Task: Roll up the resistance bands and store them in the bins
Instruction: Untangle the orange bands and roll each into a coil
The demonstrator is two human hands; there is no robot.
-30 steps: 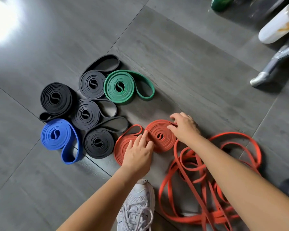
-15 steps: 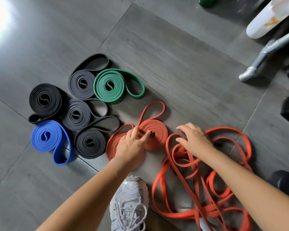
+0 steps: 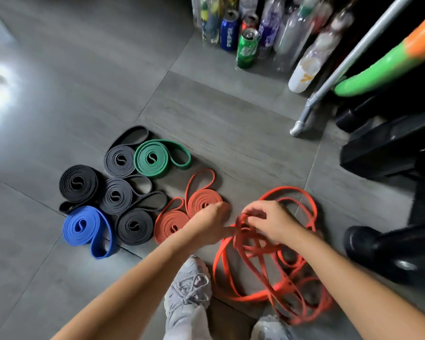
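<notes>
Rolled bands lie flat on the grey floor: several black rolls [image 3: 115, 195], a green roll [image 3: 152, 158], a blue roll [image 3: 82, 224] and two orange-red rolls [image 3: 203, 200], [image 3: 170, 223]. To their right sprawls a tangle of loose orange bands [image 3: 275, 261]. My left hand [image 3: 210, 223] sits at the tangle's left edge, its fingers closed on a strand beside the rolls. My right hand [image 3: 271, 220] pinches a bunched strand at the top of the tangle, lifted a little off the floor. No bin is in view.
Cans [image 3: 247, 47] and plastic bottles [image 3: 304, 69] stand at the back. A metal pole [image 3: 329, 87], a green-orange tube [image 3: 383, 67] and black gym equipment [image 3: 390, 256] crowd the right. My grey sneakers [image 3: 188, 290] stand below the hands.
My left hand left the orange roll and moved right to the loose tangle. My right hand closed on a strand and lifted it. The view tilted up, showing cans and bottles.
</notes>
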